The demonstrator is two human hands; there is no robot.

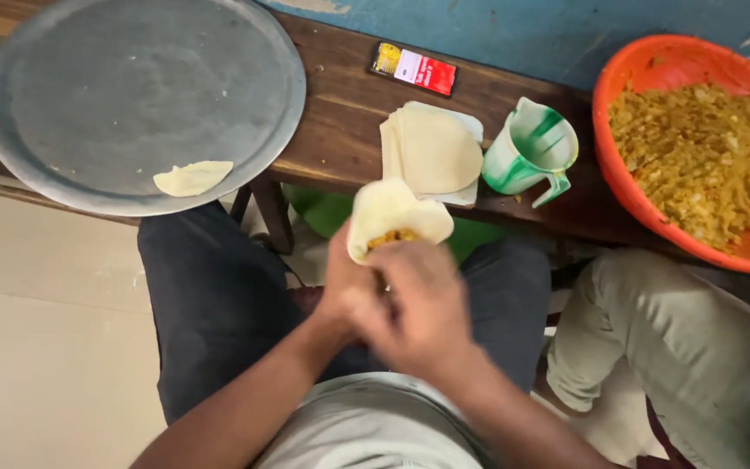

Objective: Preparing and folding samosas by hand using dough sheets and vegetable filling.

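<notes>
Dough cone [397, 213] pokes above both hands' grip — filling showing.

The right hand [423, 304] is motion-blurred and covers most of the left hand [340, 291] and the lower part of the filled pastry cone [392, 217], while the orange bowl [644, 65] and the round metal tray [132, 95] are cut off by the picture's edges.

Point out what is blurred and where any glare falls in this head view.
Head view: the right hand is smeared by motion blur, and the left hand less so; the dough cone they hold stays fairly sharp; soft sheen on the round metal tray; lighting is even, with no hard shadows.
</notes>
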